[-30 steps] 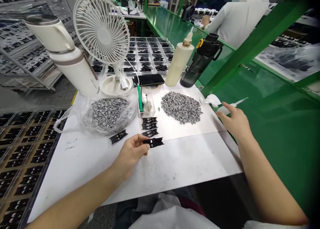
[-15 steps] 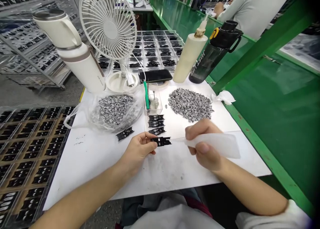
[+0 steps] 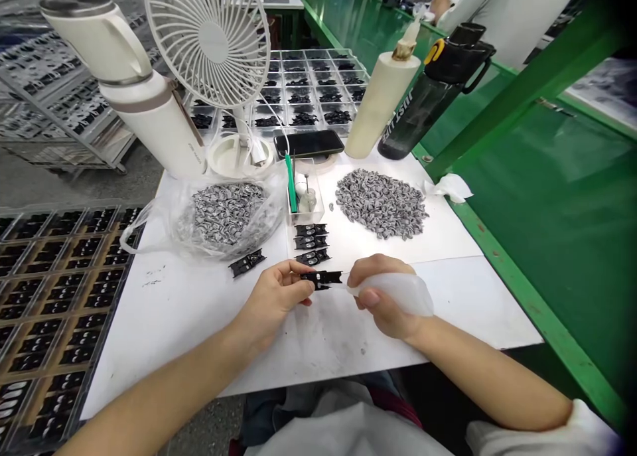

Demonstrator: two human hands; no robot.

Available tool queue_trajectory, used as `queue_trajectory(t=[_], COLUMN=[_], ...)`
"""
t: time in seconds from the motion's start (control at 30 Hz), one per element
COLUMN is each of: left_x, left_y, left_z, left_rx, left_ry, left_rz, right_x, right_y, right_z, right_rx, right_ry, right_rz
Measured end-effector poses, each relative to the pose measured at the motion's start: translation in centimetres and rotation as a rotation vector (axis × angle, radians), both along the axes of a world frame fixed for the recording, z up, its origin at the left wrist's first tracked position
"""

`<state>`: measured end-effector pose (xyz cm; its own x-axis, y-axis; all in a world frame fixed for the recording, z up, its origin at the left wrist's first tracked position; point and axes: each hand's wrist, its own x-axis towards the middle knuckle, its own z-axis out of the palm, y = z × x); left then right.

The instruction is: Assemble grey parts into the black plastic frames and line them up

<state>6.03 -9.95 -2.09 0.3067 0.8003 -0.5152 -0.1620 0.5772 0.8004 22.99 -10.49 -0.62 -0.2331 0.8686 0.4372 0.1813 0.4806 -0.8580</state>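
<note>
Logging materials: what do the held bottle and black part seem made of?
Held bottle: probably plastic, smooth and satin; it looks whitish and translucent. Held black part: likely moulded plastic, fairly dull, with even black colour and cut-outs; painted metal is possible.

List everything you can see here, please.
Squeeze bottle: 1, white, right fingers
Held part: 1, black, left fingers
Loose parts: 4, black, centre
Grey pieces: many, grey, bagged and heaped
Bag: 1, clear, left
Small box: 1, clear, centre
Tool: 1, green, centre
Phone: 1, black, rear
Fan: 1, white, left
Flask: 1, white, left
Pale bottle: 1, cream, rear
Lidded bottle: 1, dark, rear
Tissue: 1, white, right
Table: 1, white, centre
Trays: several, clear, rear and left
Rack: 1, grey, left
Framework: 1, green, right
Co-worker's sleeve: 1, white, background
Left hand: 1, bare, centre
Right hand: 1, bare, right
</note>
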Motion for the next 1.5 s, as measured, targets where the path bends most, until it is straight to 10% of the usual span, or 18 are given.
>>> queue_trajectory(t=[1.5], left_x=[0.02], left_y=[0.03], left_z=[-0.09], left_rx=[0.008], left_ry=[-0.004], left_rz=[-0.026], right_x=[-0.33], right_y=[0.21], right_z=[0.07], right_rx=[0.155], right_ry=[-0.056], right_rz=[0.011])
